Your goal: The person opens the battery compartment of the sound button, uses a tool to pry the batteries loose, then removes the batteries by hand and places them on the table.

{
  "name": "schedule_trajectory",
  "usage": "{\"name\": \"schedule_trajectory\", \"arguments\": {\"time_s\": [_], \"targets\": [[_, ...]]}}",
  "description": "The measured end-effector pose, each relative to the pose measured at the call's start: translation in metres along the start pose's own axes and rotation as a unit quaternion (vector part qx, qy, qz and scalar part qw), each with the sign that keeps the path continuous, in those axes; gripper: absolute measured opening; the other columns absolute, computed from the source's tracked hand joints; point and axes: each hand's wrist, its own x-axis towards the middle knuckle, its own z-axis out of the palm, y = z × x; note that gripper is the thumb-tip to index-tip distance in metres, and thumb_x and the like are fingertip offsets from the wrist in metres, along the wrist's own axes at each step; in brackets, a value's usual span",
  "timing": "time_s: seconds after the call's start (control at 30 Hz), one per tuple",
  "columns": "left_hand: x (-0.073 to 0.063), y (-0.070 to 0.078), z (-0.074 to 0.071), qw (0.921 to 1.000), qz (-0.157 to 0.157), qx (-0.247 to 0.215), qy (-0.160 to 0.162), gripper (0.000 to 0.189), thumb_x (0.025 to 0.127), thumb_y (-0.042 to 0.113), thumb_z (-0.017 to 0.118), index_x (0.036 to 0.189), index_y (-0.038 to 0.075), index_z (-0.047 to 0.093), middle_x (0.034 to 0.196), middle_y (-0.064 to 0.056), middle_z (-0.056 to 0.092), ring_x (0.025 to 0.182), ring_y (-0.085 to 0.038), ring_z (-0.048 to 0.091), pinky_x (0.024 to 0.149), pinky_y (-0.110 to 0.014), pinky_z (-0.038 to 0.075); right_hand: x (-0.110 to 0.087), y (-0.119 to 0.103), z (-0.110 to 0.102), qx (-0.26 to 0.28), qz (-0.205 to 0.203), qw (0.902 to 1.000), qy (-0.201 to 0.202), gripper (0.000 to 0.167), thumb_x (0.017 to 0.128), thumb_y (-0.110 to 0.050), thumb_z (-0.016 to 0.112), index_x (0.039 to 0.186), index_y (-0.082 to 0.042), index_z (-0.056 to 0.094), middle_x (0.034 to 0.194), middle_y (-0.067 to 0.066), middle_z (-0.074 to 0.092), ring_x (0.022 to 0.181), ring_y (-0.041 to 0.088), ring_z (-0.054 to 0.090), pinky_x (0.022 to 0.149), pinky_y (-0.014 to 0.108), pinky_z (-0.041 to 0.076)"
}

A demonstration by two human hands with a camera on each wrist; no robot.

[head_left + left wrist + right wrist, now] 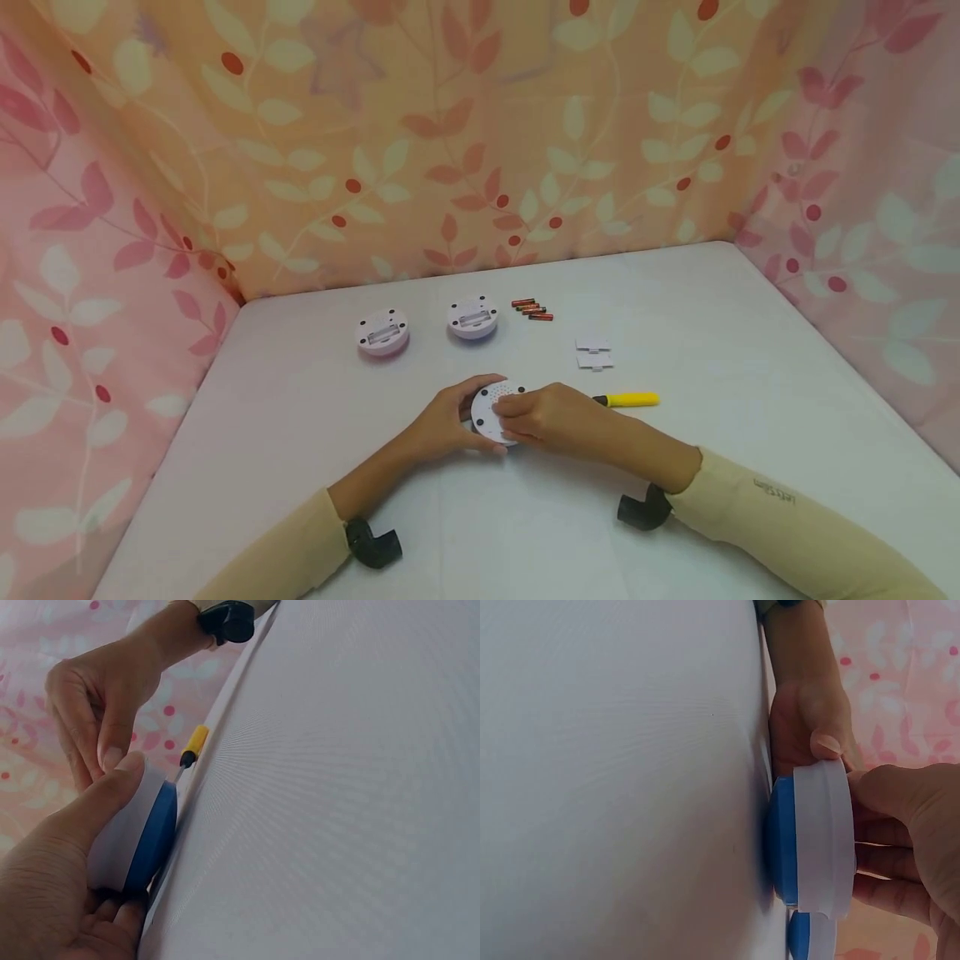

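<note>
Right hand [558, 421] partly hiding yellow screwdriver [633, 399], batteries [534, 310] and covers [595, 361] beyond

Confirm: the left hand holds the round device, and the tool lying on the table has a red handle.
Wrong on colour: the handle is yellow, not red, in the head view. The left hand holds the round device, and the tool lies on the table.

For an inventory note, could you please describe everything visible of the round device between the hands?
The round device looks plastic: white body, blue lower part. Its face, with small holes and dark spots, points up. The left grip holds its edge; the right grip touches and partly hides that face. Contact with the white table is unclear.
</note>
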Motion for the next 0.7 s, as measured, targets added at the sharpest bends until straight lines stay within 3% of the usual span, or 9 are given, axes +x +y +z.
{"name": "schedule_trajectory", "arguments": {"time_s": [0.23, 0.43, 0.7], "targets": [[-0.0006, -0.0004, -0.0002, 0.9999, -0.013, 0.007, -0.001, 0.095, 0.068, 0.021, 0.097, 0.15, 0.015, 0.048, 0.146, 0.006, 0.054, 0.129, -0.011, 0.055, 0.108, -0.025, 0.045, -0.0005, 0.0006, 0.0024, 0.009, -0.011, 0.9997, 0.018, 0.028, 0.086, -0.015, 0.082, 0.113, -0.007, 0.078, 0.115, 0.004, 0.075, 0.107, 0.015, 0.071, 0.087, 0.027, 0.057], [-0.0008, 0.0008, -0.0003, 0.9999, -0.012, 0.006, 0.001, 0.094, 0.069, 0.021, 0.096, 0.15, 0.013, 0.049, 0.151, 0.001, 0.051, 0.133, -0.015, 0.053, 0.109, -0.026, 0.043, -0.0012, 0.0024, 0.0023, 0.013, -0.014, 0.9998, 0.003, 0.029, 0.087, -0.016, 0.081, 0.114, -0.007, 0.078, 0.118, 0.004, 0.074, 0.108, 0.015, 0.071, 0.087, 0.027, 0.057], [0.0003, 0.0022, 0.0003, 0.9994, -0.029, -0.021, 0.003, 0.093, 0.07, 0.015, 0.095, 0.15, 0.015, 0.049, 0.153, -0.001, 0.048, 0.134, -0.015, 0.053, 0.108, -0.026, 0.044, -0.0011, 0.0043, 0.0069, -0.029, -0.048, 0.9979, 0.033, 0.023, 0.087, -0.015, 0.082, 0.107, -0.007, 0.079, 0.112, 0.003, 0.075, 0.101, 0.014, 0.073, 0.083, 0.024, 0.058]]}}
